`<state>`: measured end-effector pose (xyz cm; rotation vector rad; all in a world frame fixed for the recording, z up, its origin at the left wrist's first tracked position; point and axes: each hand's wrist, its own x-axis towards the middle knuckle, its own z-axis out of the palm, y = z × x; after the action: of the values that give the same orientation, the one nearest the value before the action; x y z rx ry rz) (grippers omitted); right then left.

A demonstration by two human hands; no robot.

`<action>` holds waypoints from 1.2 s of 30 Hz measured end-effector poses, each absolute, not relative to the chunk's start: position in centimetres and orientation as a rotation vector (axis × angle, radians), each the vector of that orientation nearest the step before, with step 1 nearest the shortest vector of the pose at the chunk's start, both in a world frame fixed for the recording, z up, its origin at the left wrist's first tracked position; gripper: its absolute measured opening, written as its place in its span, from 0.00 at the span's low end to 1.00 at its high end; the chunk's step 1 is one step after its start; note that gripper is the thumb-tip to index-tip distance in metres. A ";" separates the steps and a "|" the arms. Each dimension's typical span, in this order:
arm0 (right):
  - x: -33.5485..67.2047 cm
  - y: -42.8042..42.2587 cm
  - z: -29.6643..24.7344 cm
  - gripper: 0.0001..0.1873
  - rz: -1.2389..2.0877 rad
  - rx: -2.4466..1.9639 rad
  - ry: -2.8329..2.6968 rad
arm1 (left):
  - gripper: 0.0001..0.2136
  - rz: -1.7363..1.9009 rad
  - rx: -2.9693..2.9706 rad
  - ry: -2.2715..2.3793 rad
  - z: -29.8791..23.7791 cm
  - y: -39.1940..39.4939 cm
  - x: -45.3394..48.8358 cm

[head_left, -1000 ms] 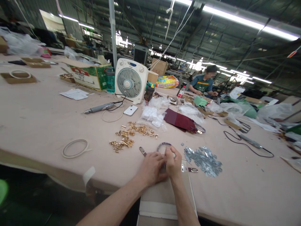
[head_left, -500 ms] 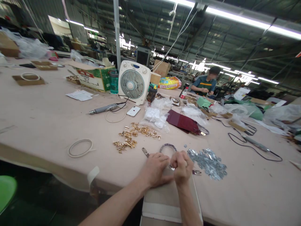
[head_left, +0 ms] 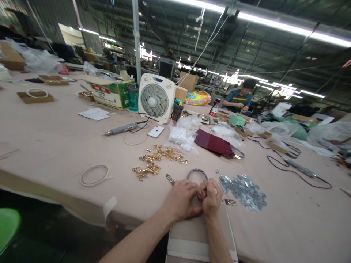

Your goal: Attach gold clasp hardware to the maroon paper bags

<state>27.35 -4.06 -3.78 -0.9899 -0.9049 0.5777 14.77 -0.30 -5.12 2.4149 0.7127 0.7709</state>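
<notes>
Both my hands meet low on a thin dark hoop (head_left: 196,173), which may be metal or braided cord. My left hand (head_left: 181,199) and my right hand (head_left: 211,197) pinch its lower part, and a small object between my fingers is mostly hidden. A flat metal clasp (head_left: 170,179) lies just left of the hoop, and a second one (head_left: 230,202) lies by my right hand. Loose gold metal fittings (head_left: 155,159) are heaped to the left. Scattered silver metal pieces (head_left: 242,192) lie to the right. My wrists rest above a pale cardboard sheet (head_left: 200,235).
A long pink-beige table (head_left: 55,146) carries a white box fan (head_left: 156,98), a white phone (head_left: 155,131), an electric hand tool (head_left: 120,128), a coil of tape (head_left: 94,175), plastic bags and maroon fabric (head_left: 212,143). A co-worker (head_left: 238,100) sits at the far end.
My hands have drawn closer together on the lower part of the hoop. The whole view has drifted slightly, so the table items sit a little further right.
</notes>
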 end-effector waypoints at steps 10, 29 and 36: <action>31.7 -4.3 -5.2 0.21 0.836 -0.566 -0.392 | 0.25 1.112 2.077 0.785 -6.4 -0.1 14.0; 30.8 -5.1 -4.7 0.19 0.832 -0.660 -0.338 | 0.19 0.700 1.594 1.027 -6.7 1.6 11.4; 26.4 -5.8 -2.6 0.16 0.775 -0.856 -0.517 | 0.20 0.615 1.614 1.125 -6.9 2.2 11.2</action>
<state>26.37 -5.82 -2.60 -0.8562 -0.5173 0.7752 11.18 2.25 -6.86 1.6140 1.1246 0.6148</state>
